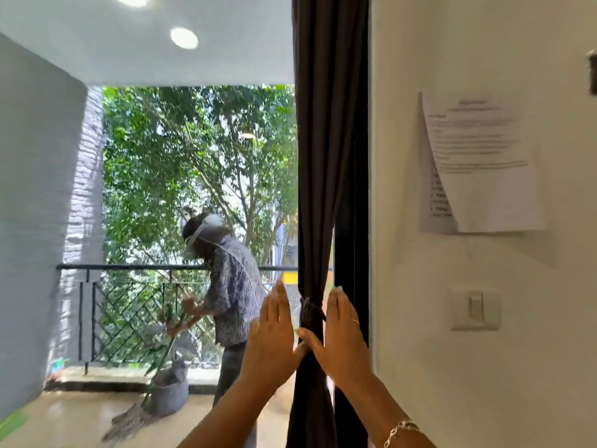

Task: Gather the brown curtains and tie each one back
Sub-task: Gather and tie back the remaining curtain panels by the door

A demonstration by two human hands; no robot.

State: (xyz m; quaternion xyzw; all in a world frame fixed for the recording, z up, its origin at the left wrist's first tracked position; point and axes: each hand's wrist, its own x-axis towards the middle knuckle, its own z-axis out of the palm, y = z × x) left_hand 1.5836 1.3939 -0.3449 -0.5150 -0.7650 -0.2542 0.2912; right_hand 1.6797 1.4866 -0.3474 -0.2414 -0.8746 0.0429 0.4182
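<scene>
A dark brown curtain (326, 140) hangs gathered beside the black window frame, cinched at waist height by a knotted tie-back (310, 310). My left hand (273, 337) is flat with straight fingers just left of the cinched part. Just right of it is my right hand (342, 334), also flat with fingers pointing up, a ring on one finger and a bracelet on the wrist. The two thumbs meet at the curtain below the knot. Neither hand grips the fabric.
A white wall (484, 367) on the right carries a taped paper notice (478, 163) and a light switch (475, 309). Beyond the glass, a person (231, 286) mops a balcony beside a grey bucket (171, 389), in front of a black railing (129, 305).
</scene>
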